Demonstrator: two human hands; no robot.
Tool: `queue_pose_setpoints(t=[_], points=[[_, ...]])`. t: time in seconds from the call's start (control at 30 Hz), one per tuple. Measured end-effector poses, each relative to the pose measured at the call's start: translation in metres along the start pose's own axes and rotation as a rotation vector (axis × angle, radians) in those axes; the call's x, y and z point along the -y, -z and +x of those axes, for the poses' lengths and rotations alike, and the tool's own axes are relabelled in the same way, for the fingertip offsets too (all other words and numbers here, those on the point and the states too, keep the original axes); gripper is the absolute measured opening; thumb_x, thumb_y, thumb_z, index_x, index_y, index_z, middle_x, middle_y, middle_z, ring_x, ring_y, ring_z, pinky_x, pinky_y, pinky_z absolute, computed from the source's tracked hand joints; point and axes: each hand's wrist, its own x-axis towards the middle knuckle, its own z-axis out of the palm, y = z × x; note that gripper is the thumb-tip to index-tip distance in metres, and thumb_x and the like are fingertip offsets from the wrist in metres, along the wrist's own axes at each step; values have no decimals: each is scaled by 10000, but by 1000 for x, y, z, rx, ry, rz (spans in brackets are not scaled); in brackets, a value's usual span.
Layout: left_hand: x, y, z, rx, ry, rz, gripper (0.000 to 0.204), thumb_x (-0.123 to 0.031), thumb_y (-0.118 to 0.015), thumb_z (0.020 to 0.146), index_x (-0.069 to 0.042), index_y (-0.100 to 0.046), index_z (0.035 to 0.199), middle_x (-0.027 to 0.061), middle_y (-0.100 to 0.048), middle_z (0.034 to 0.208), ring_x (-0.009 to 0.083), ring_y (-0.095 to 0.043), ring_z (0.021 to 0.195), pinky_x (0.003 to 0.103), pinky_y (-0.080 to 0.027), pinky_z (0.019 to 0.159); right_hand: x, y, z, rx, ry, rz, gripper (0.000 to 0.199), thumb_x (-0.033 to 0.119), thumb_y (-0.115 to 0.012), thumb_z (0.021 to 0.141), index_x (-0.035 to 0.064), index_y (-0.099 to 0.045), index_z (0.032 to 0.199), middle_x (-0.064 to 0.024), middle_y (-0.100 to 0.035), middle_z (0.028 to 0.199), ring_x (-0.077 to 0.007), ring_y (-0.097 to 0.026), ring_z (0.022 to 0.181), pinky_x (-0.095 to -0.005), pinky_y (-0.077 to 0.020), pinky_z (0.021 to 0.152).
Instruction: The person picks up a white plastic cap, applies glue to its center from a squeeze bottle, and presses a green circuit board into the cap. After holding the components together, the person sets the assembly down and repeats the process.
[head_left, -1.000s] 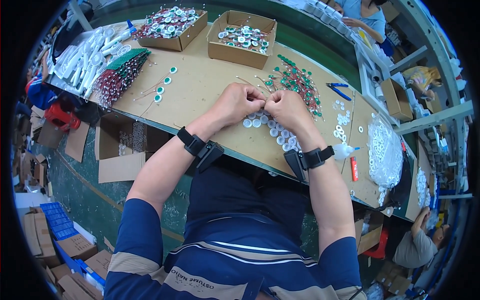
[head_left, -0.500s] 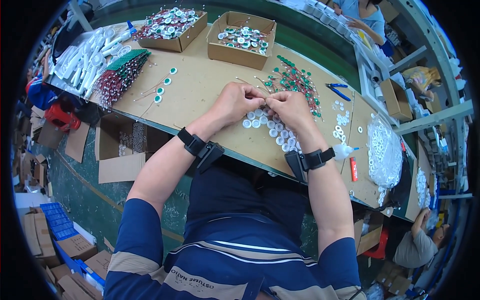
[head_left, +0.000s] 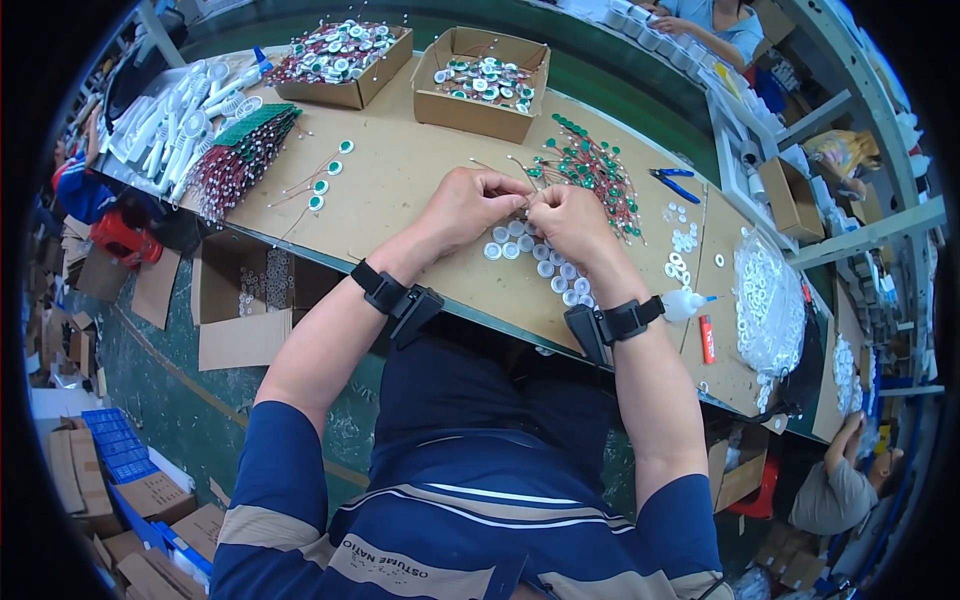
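My left hand (head_left: 467,212) and my right hand (head_left: 572,222) meet fingertip to fingertip over the table. Both are closed in a pinch on a small wired part. Its thin wires (head_left: 522,166) stick up past the fingers; the rest is hidden between them. Just below the hands lie rows of round white caps (head_left: 511,250), partly covered by my right hand. Beyond my right hand spreads a pile of small green discs with red wires (head_left: 590,165). Off to the left, three white-and-green discs with wires (head_left: 320,187) lie apart.
Two cardboard boxes (head_left: 478,112) of wired discs stand at the back. At left are a wire bundle (head_left: 240,160) and white handheld fan parts (head_left: 185,120). At right lie blue pliers (head_left: 675,185), a dropper bottle (head_left: 685,304), a red lighter (head_left: 708,340) and a bag of white rings (head_left: 768,305).
My right fingertips have shifted slightly left and curled more, closer against my left hand's fingertips. Both hands stay over the same spot. A co-worker's arm at the top right has moved.
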Motion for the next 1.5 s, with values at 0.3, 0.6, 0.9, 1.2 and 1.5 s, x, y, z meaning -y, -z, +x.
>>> queue_pose_setpoints(t=[0.3,0.6,0.9,1.2,1.5], points=[[-4,2,-2,23,-35,-124,361,-55,-832,1024,39,-790,1371,67,-834,1132,104,-764,999,274,-641,921,6,-2,-9,-38,67,-129,165,164,-770,924,0,-780,904,-27,-745,784,-105,-664,703,-315,-542,657],[4,1,-2,45,-99,49,313,-71,-820,1005,35,-815,1299,43,-831,1052,74,-735,931,262,-616,841,5,-7,-15,-178,233,-361,205,218,-763,901,16,-782,931,-176,-809,917,-342,-801,885,-455,-629,823],[-3,-1,-5,-7,-108,223,230,-151,-795,984,33,-839,1114,40,-809,929,76,-704,837,289,-598,775,5,-6,-19,-213,330,-480,160,118,-764,928,-5,-768,1030,-184,-804,1042,-307,-794,928,-427,-626,873],[-2,0,-2,3,-49,151,196,-135,-798,1014,23,-837,1124,46,-821,960,76,-713,849,284,-597,775,-13,0,-10,-231,478,-313,347,62,-753,940,50,-815,1281,-148,-835,1179,-272,-809,965,-401,-635,909],[-3,0,-5,1,-51,95,174,-113,-816,1036,13,-843,1153,31,-819,980,62,-704,867,268,-586,772,-1,1,-11,-176,351,-325,235,87,-747,969,53,-873,1164,-161,-851,1095,-316,-814,994,-400,-629,918]])
